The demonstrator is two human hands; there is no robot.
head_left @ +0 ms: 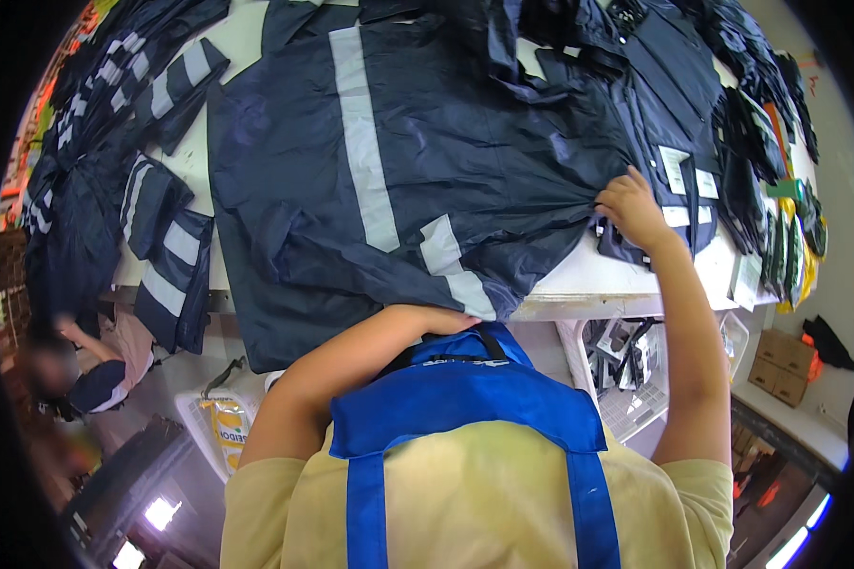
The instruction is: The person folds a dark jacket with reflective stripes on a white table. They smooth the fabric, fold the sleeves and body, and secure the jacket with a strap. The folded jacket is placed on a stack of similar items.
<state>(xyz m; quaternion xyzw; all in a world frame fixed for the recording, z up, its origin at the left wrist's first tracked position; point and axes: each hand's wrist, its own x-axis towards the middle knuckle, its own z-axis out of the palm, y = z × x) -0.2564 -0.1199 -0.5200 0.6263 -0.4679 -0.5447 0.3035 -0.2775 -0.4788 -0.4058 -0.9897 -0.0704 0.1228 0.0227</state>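
Note:
A dark navy jacket with grey-white reflective strips lies spread over the table before me, its lower left part hanging past the front edge. My right hand is closed on the jacket's right side, and creases in the fabric run toward its fingers. Close to my body at the table's front edge, my left hand touches the lower part of the jacket beside a striped sleeve. The fingers of that hand are hidden, so their grip cannot be seen.
The white table holds folded dark garments with white labels at right. Striped garments hang off its left edge. Below stand a white basket and a bin with a yellow bag. Another person sits at far left.

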